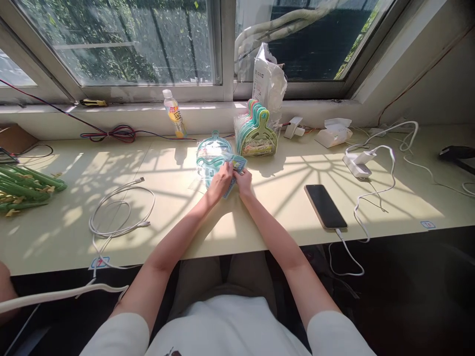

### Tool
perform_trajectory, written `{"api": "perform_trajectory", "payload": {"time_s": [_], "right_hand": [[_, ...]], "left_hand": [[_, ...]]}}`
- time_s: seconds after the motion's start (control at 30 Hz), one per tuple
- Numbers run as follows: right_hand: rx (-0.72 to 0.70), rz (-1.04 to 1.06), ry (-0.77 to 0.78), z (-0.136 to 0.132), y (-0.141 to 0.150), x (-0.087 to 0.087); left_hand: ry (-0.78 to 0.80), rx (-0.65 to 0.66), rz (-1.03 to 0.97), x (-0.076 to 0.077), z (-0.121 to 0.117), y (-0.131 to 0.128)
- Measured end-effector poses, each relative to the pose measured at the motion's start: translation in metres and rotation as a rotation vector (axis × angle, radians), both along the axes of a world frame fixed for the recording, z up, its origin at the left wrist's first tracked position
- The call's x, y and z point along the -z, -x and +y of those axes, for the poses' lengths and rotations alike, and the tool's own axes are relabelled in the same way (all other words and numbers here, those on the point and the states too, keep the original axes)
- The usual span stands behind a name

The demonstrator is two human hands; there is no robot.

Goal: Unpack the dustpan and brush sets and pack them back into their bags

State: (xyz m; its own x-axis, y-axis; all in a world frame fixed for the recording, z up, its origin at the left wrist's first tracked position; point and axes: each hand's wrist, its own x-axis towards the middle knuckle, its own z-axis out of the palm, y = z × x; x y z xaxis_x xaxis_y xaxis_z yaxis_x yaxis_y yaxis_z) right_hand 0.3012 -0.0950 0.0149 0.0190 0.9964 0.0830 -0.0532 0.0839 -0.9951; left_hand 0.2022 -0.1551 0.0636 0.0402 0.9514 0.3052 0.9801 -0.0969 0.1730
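My left hand (221, 181) is closed with its fingertips pinched on a blue printed card (239, 162). My right hand (243, 181) grips the same card from the right, thumb and fingers closed. Just behind and left of my hands lies a teal plastic piece (214, 145) with a looped handle, shaped like a small dustpan, in clear wrapping. Another teal part shows in front of it, partly covered by my left hand and the card. To the right stands a row of similar wrapped plastic pieces (260, 138) in green, teal and red.
A drink bottle (174, 114) and a crumpled white bag (269, 81) stand near the window. At right are a phone (325, 206) on a cable, a power strip (356, 164) and a tissue pack (334, 132). At left lie a coiled white cable (120, 230) and green stalks (25, 188).
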Motion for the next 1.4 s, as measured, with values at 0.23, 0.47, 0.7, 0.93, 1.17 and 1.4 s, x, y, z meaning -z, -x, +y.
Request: {"api": "perform_trajectory", "payload": {"time_s": [0.23,0.47,0.7,0.93,1.17,1.4], "right_hand": [[0.034,0.033,0.065,-0.001,-0.001,-0.006],[0.096,0.171,0.151,-0.003,-0.005,-0.013],[0.177,0.372,0.164,0.000,-0.013,-0.017],[0.192,0.489,0.094,-0.001,-0.019,-0.023],[0.219,0.497,0.088,-0.003,-0.022,-0.028],[0.223,0.507,0.143,-0.001,-0.026,-0.034]], "left_hand": [[-0.027,0.040,0.031,0.005,-0.001,0.006],[-0.088,0.033,0.024,0.006,-0.007,0.008],[-0.120,0.194,-0.121,0.020,-0.014,0.009],[-0.350,-0.058,-1.226,0.013,-0.005,0.004],[0.228,0.194,-1.796,0.022,-0.007,-0.022],[0.221,0.239,-1.752,0.017,-0.005,-0.014]]}}
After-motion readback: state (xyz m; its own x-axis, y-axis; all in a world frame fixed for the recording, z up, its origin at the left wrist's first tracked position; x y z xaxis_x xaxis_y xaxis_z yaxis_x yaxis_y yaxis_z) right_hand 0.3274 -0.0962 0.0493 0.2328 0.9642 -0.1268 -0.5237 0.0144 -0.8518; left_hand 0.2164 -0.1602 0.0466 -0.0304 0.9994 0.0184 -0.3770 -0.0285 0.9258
